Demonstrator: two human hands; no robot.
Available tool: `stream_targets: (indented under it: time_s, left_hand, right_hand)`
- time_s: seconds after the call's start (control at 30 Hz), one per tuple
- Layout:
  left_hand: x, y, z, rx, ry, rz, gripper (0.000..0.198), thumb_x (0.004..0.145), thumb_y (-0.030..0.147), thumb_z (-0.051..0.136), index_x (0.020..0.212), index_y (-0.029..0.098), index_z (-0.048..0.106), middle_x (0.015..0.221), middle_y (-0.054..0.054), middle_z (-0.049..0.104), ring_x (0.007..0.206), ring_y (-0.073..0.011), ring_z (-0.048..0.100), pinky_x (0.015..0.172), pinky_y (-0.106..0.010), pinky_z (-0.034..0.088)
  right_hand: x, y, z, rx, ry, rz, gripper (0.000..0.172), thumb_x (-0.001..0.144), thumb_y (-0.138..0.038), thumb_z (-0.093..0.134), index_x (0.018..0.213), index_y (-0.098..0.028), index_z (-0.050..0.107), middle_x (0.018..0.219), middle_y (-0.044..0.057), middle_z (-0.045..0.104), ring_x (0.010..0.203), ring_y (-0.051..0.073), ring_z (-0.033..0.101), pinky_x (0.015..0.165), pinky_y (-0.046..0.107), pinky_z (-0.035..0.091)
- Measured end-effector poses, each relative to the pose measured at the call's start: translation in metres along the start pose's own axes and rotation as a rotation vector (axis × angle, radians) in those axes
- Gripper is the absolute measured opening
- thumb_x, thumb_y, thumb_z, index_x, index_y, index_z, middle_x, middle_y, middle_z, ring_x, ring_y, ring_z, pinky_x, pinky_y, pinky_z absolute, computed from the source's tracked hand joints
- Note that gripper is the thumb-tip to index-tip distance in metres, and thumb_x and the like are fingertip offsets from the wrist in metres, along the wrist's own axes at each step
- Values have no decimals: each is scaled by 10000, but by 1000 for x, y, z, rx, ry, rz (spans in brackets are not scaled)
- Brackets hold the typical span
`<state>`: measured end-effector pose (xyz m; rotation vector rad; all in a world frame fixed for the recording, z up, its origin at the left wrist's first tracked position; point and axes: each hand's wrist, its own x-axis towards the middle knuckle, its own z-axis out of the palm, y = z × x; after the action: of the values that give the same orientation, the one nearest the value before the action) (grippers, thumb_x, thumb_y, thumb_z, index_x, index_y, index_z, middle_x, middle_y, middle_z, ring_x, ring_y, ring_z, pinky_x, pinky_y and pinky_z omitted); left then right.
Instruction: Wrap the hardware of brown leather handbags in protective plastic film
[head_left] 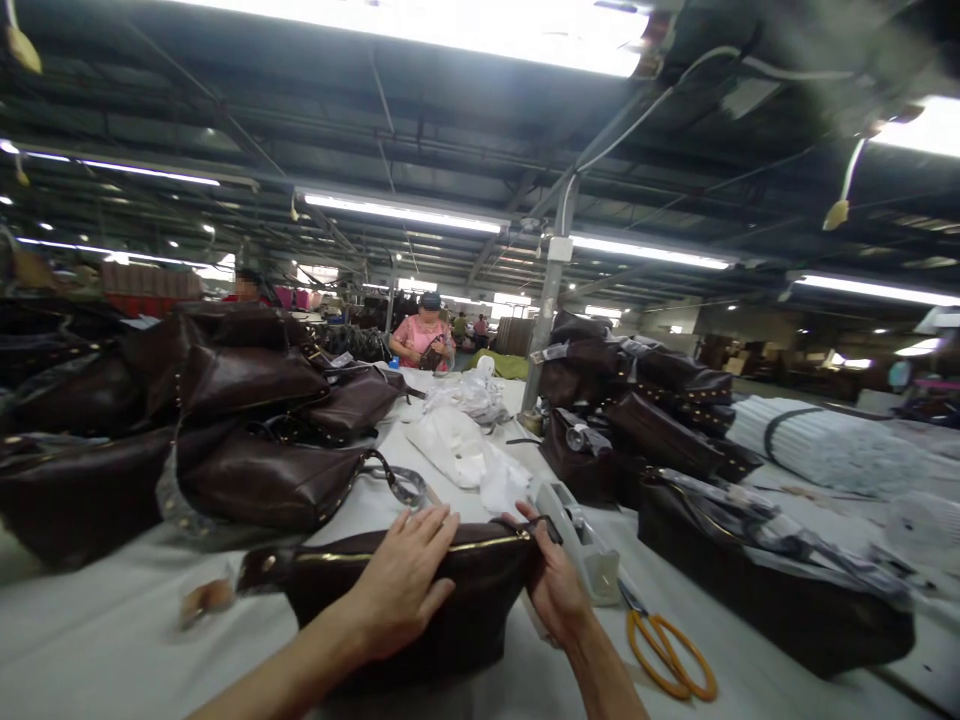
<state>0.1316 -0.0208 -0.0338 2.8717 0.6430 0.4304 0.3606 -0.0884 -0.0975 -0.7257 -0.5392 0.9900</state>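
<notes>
A dark brown leather handbag (480, 600) with a gold zipper along its top stands on the white-covered table in front of me. My left hand (405, 575) lies across the zipper with its fingers stretched out together and the thumb apart, pressing on the bag. At the bag's right end, my right hand (553, 575) grips the corner near the zipper's end, thumb on top; part of its fingers is hidden. A strap end with a wrapped brown piece (206, 600) sticks out at the bag's left. The zipper looks shut.
Orange-handled scissors (671, 650) lie right of my right hand, beside a pale plastic tray (600, 570). Brown bags (277, 475) are piled at left and more bags (660, 430) at right. White wrapping (457, 445) lies ahead, near a metal post (551, 310). A co-worker (424, 335) sits beyond.
</notes>
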Motion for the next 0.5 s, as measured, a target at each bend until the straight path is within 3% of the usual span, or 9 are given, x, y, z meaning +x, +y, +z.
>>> stream_targets:
  time_s: [0.13, 0.2, 0.3, 0.4, 0.5]
  left_hand:
    - [54, 20, 18, -178, -25, 48, 624, 907, 339, 442, 1474, 160, 257, 1521, -141, 308, 1391, -267, 289, 1133, -483, 231]
    - [78, 23, 22, -224, -35, 184, 538, 895, 315, 476, 1415, 216, 380, 1434, -103, 452, 1311, -253, 407, 1101, -450, 287]
    - [106, 22, 24, -241, -60, 361, 344, 844, 300, 573, 1180, 235, 614, 1181, -62, 622, 1085, -218, 568, 964, -332, 412]
    - [120, 27, 22, -114, -35, 387, 228, 772, 354, 685, 932, 192, 684, 942, -63, 660, 937, -219, 598, 857, -304, 436]
    - [116, 41, 20, 87, 29, 278, 185, 810, 349, 646, 829, 165, 649, 850, -94, 659, 896, -253, 598, 840, -365, 427]
  right_hand:
    - [-20, 1, 0, 36, -23, -35, 552, 776, -534, 669, 1265, -307, 549, 1266, 55, 627, 1178, 262, 559, 980, 464, 446]
    - [-25, 4, 0, 42, -10, -67, 555, 784, -542, 656, 1280, -327, 532, 1283, 40, 616, 1191, 254, 549, 977, 450, 452]
    - [-25, 14, -3, 42, 38, -115, 594, 775, -567, 648, 1304, -333, 510, 1227, 35, 650, 1152, 255, 579, 947, 432, 481]
    - [-15, 29, -6, 42, 162, -202, 613, 742, -613, 648, 1277, -336, 538, 1116, 23, 701, 1082, 258, 620, 891, 403, 521]
    - [4, 45, -4, 13, 265, -319, 524, 785, -648, 565, 1219, -356, 583, 1003, -1, 735, 981, 235, 658, 816, 359, 546]
